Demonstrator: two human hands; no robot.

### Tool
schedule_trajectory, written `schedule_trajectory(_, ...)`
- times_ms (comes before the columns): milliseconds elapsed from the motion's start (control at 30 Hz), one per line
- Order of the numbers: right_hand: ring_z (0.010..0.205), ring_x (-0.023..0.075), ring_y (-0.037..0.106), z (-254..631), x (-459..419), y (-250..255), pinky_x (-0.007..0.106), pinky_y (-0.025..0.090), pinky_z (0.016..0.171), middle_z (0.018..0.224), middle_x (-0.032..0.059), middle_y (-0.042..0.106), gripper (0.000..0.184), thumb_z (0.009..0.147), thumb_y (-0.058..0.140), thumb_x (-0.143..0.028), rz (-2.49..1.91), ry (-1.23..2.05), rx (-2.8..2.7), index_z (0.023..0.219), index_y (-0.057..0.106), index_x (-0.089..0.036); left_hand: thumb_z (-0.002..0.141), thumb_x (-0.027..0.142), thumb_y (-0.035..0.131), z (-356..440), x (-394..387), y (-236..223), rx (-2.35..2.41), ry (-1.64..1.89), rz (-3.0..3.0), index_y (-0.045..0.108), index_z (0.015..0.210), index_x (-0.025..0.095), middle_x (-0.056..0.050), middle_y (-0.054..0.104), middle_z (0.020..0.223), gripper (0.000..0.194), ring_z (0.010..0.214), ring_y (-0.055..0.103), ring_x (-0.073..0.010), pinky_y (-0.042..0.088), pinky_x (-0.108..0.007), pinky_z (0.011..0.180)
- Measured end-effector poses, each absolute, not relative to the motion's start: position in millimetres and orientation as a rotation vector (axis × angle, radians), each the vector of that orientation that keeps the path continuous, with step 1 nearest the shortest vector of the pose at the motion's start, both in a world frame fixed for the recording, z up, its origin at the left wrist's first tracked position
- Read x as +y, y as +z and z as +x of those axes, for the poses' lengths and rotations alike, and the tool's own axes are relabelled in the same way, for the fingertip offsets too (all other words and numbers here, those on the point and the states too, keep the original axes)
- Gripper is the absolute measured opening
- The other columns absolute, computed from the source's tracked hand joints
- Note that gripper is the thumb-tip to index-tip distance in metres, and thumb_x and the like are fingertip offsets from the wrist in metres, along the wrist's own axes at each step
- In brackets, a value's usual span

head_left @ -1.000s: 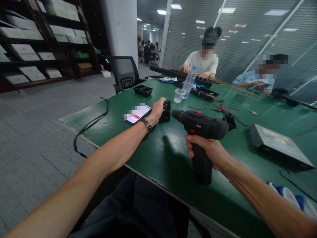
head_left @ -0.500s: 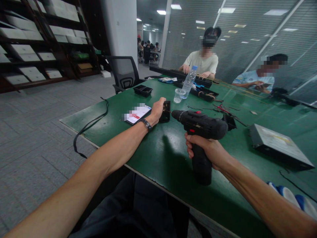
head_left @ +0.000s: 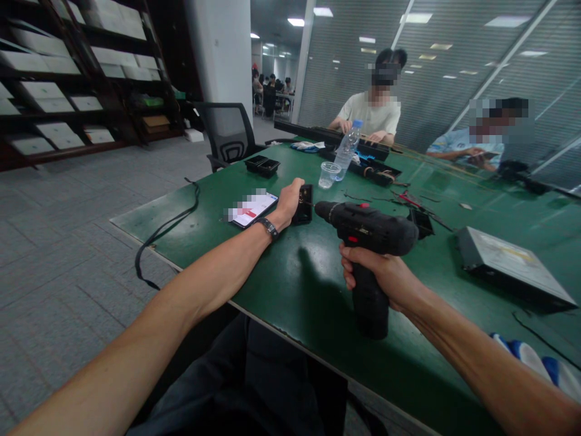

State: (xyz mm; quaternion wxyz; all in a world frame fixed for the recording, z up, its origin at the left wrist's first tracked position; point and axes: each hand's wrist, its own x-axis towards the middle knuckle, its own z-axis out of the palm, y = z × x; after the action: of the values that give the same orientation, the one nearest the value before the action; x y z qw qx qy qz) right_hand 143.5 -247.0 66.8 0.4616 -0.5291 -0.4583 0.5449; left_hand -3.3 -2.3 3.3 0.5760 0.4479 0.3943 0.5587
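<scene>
My right hand [head_left: 385,275] is wrapped round the grip of a black cordless drill [head_left: 370,227], whose bit points left at a small black part [head_left: 305,204] standing on edge on the green table [head_left: 290,272]. My left hand [head_left: 288,203], with a watch on its wrist, is closed on that black part and holds it upright. The drill's tip touches or nearly touches the part. A phone [head_left: 253,209] with a lit screen lies flat just left of my left hand.
A flat metal drive unit [head_left: 511,263] lies at the right. A plastic cup [head_left: 327,174] and water bottle [head_left: 347,148] stand further back, with black trays [head_left: 262,165] and loose cables. Two other people sit across the table. A black cable [head_left: 163,230] hangs over the left edge.
</scene>
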Motion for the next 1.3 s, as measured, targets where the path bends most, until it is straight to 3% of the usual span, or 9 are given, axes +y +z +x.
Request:
schedule_trajectory(733,0.053,0.0142,0.063,144.7,-247.9,65.8,0.027,0.059,0.054,0.068,-0.0023,0.064,0.045,0.073,0.103,-0.046,-1.310,1.340,-1.122,0.081,0.070,-0.018,0.103,0.048,0.075,-4.3,-9.7,10.1,0.968,1.297,0.989,0.060,0.077,0.024,0.001,0.057,0.073,0.039,0.071,0.051,-0.0175,0.043,-0.032,0.071)
schedule_trajectory(900,0.053,0.0144,0.064,143.7,-245.9,65.9,0.027,0.059,0.053,0.067,-0.0019,0.064,0.044,0.073,0.104,-0.045,-1.300,1.335,-1.135,0.080,0.069,-0.018,0.106,0.046,0.067,-3.9,-6.0,7.3,0.961,1.294,1.042,0.058,0.075,0.024,0.001,0.057,0.074,0.038,0.072,0.052,-0.0173,0.041,-0.031,0.069)
schedule_trajectory(1300,0.052,0.0144,0.063,145.0,-247.1,66.4,0.027,0.058,0.053,0.067,-0.0017,0.064,0.043,0.073,0.103,-0.043,-1.297,1.341,-1.121,0.079,0.069,-0.018,0.106,0.044,0.067,-4.3,-9.2,9.8,0.957,1.293,1.049,0.055,0.076,0.025,0.002,0.056,0.072,0.037,0.070,0.050,-0.0170,0.041,-0.031,0.068)
